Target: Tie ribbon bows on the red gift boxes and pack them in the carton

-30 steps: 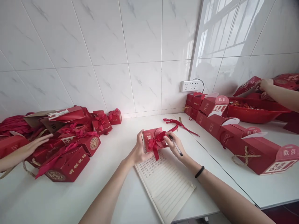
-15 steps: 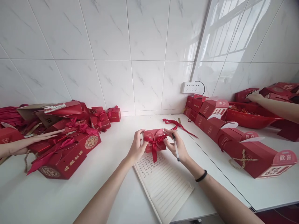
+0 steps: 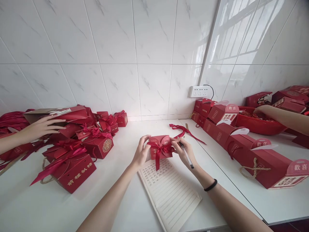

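Observation:
A small red gift box (image 3: 154, 153) with a red ribbon bow (image 3: 160, 149) is held just above the top of a lined notebook (image 3: 173, 199). My left hand (image 3: 141, 153) grips the box's left side, thumb in front and fingers behind. My right hand (image 3: 184, 151) is closed round a pen (image 3: 187, 155), its tip pointing down toward my wrist, while the fingertips touch the box's right edge by the bow. Handwritten rows fill the notebook's upper part. A loose red ribbon (image 3: 183, 130) lies behind the right hand.
Beribboned red boxes (image 3: 77, 172) crowd the left, where another person's hand (image 3: 41, 129) reaches over them. Handled boxes (image 3: 263, 166) line the right, beside a red basin (image 3: 260, 125) with another person's hand (image 3: 263, 111) at it. A power strip (image 3: 199, 91) hangs on the wall.
The pen has swung in my right hand and those fingers have closed in at the box's edge. The person's hand on the left has lifted; the one on the right has moved to the basin.

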Demonstrator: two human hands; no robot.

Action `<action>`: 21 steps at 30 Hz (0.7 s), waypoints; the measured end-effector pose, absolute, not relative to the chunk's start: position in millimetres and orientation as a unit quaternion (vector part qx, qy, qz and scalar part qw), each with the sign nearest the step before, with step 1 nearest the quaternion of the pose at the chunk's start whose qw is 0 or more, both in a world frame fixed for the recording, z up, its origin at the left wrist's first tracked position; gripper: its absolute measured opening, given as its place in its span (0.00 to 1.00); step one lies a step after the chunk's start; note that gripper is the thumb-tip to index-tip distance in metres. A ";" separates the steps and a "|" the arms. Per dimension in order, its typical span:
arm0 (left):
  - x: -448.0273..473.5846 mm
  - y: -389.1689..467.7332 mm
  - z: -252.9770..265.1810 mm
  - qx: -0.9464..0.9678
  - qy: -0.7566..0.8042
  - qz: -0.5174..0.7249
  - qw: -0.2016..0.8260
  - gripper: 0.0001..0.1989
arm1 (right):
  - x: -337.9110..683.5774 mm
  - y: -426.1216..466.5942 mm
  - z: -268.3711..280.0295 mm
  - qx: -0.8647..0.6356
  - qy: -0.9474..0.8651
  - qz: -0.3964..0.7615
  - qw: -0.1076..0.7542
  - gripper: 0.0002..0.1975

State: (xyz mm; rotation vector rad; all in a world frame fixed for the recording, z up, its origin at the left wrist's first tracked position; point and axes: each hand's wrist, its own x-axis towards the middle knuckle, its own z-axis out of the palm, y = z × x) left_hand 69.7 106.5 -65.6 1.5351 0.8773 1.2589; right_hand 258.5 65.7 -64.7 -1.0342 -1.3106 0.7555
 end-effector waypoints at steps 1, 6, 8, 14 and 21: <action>69.4 106.2 -64.3 0.615 0.351 0.515 0.483 0.17 | 258.8 66.3 -63.8 -0.436 -0.557 0.350 0.614 0.22; 68.3 104.0 -58.2 0.574 0.310 0.512 0.558 0.19 | 261.9 66.5 -59.5 -0.435 -0.486 0.414 0.634 0.23; 68.8 102.7 -57.3 0.571 0.312 0.511 0.562 0.19 | 262.7 64.3 -59.2 -0.431 -0.491 0.417 0.632 0.23; 68.5 103.0 -62.9 0.586 0.284 0.511 0.561 0.21 | 260.3 59.0 -60.7 -0.402 -0.568 0.385 0.606 0.21; 72.1 99.7 -62.6 0.639 0.331 0.481 0.501 0.39 | 258.7 62.1 -58.0 -0.454 -0.546 0.358 0.606 0.25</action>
